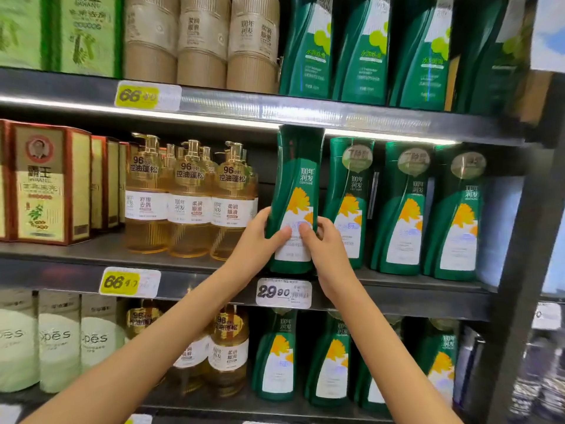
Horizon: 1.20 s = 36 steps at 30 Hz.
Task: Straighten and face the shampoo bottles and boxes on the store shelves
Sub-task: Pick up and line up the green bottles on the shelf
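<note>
While the head view takes in three shelves, the work is judged to be about midway. The left hand (260, 237) and the right hand (321, 243) each have their grip wrapped round the lower label of one held green bottle (295, 194), thumbs on its face. It is at the left end of the green row on the middle shelf (91, 252). Its label faces outward and it stands forward of its neighbours. Whether its base rests on the shelf cannot be told.

Done, by appearance: the amber pump bottles (189, 203) and the neighbouring green bottles (406, 209) face front. Outstanding, by judgement: seating the held bottle in line, and the lower green bottles (275, 356), which lean unevenly.

Count, middle shelf:
- four green bottles in front, the held one included
- three amber pump bottles in front, more behind
- one brown box (39, 185) in front, at least two behind

Upper shelf: three beige bottles (201, 41) and four upper green bottles (363, 50), the fourth blurred. Lower shelf: three pale bottles (58, 341), two lower amber bottles (227, 347), four green, partly blurred. Three price tags (284, 292) are readable.
</note>
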Available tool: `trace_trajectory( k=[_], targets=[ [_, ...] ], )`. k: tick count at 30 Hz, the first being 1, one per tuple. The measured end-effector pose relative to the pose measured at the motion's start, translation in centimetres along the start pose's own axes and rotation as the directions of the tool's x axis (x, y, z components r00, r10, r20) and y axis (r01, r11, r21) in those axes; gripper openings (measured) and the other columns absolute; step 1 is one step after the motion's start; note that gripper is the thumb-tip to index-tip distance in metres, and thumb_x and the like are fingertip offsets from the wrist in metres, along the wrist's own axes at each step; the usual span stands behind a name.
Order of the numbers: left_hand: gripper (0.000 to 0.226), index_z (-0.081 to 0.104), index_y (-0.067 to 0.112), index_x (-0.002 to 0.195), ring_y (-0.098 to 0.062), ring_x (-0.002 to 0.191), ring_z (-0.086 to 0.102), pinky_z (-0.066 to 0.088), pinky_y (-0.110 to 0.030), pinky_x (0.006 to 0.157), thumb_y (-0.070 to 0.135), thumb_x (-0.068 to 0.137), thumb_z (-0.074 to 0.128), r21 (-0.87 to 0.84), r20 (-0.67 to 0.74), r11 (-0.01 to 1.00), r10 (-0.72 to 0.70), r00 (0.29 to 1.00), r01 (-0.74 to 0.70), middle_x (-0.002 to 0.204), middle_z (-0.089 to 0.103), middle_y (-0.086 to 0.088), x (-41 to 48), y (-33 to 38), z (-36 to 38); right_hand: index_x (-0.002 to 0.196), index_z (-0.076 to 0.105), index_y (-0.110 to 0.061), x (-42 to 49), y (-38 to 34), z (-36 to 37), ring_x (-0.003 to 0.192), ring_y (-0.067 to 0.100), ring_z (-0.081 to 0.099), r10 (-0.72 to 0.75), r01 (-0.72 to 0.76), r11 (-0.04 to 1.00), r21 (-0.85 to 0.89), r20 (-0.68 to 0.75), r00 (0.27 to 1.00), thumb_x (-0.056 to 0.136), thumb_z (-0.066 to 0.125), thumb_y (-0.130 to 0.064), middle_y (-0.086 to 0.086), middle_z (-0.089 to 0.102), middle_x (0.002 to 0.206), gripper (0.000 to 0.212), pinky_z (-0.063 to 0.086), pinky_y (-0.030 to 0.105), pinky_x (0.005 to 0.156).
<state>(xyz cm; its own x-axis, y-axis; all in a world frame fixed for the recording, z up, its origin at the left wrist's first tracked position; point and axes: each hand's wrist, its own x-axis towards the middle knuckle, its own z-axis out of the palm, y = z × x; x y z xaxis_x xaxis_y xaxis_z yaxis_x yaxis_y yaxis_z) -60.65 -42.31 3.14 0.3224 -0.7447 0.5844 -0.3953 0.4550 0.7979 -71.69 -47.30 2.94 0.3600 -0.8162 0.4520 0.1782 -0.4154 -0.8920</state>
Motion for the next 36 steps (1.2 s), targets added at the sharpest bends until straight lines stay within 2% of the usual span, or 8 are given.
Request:
trace_trajectory(
  k=[4, 7, 9, 11, 14, 20, 27, 36],
  targets=[
    [0.052, 0.04, 0.011, 0.128, -0.012, 0.11, 0.057, 0.049, -0.027, 0.093, 0.011, 0.083, 0.066, 0.105, 0.089, 0.992, -0.08, 0.993, 0.07, 0.125, 0.056, -0.003, 0.1, -1.5, -0.4, 0.122, 0.049, -0.006, 0.4, 0.7, 0.4, 0.106, 0.021, 0.061, -0.036, 0.036, 0.999, -0.028, -0.021, 0.999, 0.097, 0.049, -0.022, 0.011, 0.062, 0.116, 0.029, 0.051, 0.039, 0.092],
    [0.05, 0.039, 0.014, 0.124, -0.016, 0.119, 0.052, 0.044, -0.03, 0.098, 0.008, 0.083, 0.066, 0.186, 0.12, 0.98, -0.094, 0.988, 0.071, 0.128, 0.052, -0.004, 0.1, -2.4, -0.3, 0.124, 0.048, -0.008, 0.5, 1.1, 0.5, 0.108, 0.019, 0.06, -0.056, 0.055, 0.997, -0.055, -0.023, 0.998, 0.097, 0.05, -0.023, 0.007, 0.062, 0.117, 0.031, 0.05, 0.037, 0.094],
    [0.054, 0.034, 0.009, 0.13, -0.015, 0.119, 0.049, 0.042, -0.028, 0.097, 0.01, 0.085, 0.064, 0.219, 0.121, 0.971, -0.122, 0.985, 0.093, 0.131, 0.049, -0.005, 0.3, -2.5, -0.3, 0.131, 0.046, -0.011, 0.4, 1.4, 0.2, 0.11, 0.012, 0.055, -0.079, 0.077, 0.988, -0.137, -0.01, 0.997, 0.097, 0.05, -0.027, -0.003, 0.058, 0.119, 0.038, 0.046, 0.024, 0.094],
    [0.059, 0.028, 0.007, 0.134, -0.013, 0.12, 0.047, 0.041, -0.025, 0.096, 0.013, 0.087, 0.062, 0.245, 0.139, 0.963, -0.145, 0.98, 0.107, 0.134, 0.047, -0.005, 0.6, -2.6, -0.4, 0.136, 0.044, -0.013, 0.0, 1.8, -0.3, 0.096, 0.003, 0.052, -0.125, 0.109, 0.952, -0.286, -0.04, 0.991, 0.096, 0.052, -0.028, -0.008, 0.053, 0.11, 0.043, 0.04, 0.001, 0.076],
    [0.058, 0.025, 0.007, 0.134, -0.013, 0.122, 0.045, 0.04, -0.024, 0.095, 0.012, 0.088, 0.06, 0.234, 0.176, 0.964, -0.167, 0.97, 0.124, 0.136, 0.045, -0.006, 1.0, -2.9, -0.4, 0.126, 0.054, -0.009, -1.1, 2.7, -1.2, 0.087, 0.0, 0.051, -0.208, 0.156, 0.907, -0.392, -0.094, 0.974, 0.095, 0.054, -0.021, -0.002, 0.058, 0.108, 0.033, 0.035, -0.006, 0.066],
    [0.057, 0.025, 0.006, 0.133, -0.012, 0.117, 0.044, 0.037, -0.023, 0.094, 0.011, 0.088, 0.06, 0.21, 0.152, 0.957, -0.234, 0.96, 0.2, 0.138, 0.045, -0.008, 2.4, -3.5, -0.3, 0.103, 0.066, -0.009, -2.6, 3.0, -3.6, 0.083, -0.007, 0.056, -0.24, 0.175, 0.902, -0.394, -0.123, 0.963, 0.095, 0.052, -0.013, 0.0, 0.066, 0.098, 0.017, 0.036, -0.004, 0.069],
    [0.058, 0.022, 0.004, 0.134, -0.014, 0.116, 0.043, 0.036, -0.024, 0.095, 0.009, 0.089, 0.058, 0.21, 0.174, 0.948, -0.279, 0.944, 0.241, 0.14, 0.043, -0.011, 3.4, -3.9, -0.4, 0.096, 0.065, -0.018, -3.1, 2.8, -5.6, 0.092, 0.013, 0.064, -0.198, 0.134, 0.951, -0.28, -0.217, 0.956, 0.094, 0.052, -0.015, -0.001, 0.069, 0.094, 0.013, 0.048, 0.02, 0.083],
    [0.06, 0.022, 0.003, 0.135, -0.011, 0.112, 0.044, 0.036, -0.022, 0.093, 0.008, 0.088, 0.06, 0.212, 0.197, 0.95, -0.272, 0.942, 0.23, 0.138, 0.044, -0.011, 3.8, -4.2, -0.6, 0.092, 0.063, -0.023, -3.4, 2.7, -6.2, 0.089, 0.011, 0.063, -0.187, 0.122, 0.952, -0.281, -0.216, 0.958, 0.094, 0.054, -0.017, -0.005, 0.068, 0.09, 0.012, 0.047, 0.013, 0.076]
  ],
)
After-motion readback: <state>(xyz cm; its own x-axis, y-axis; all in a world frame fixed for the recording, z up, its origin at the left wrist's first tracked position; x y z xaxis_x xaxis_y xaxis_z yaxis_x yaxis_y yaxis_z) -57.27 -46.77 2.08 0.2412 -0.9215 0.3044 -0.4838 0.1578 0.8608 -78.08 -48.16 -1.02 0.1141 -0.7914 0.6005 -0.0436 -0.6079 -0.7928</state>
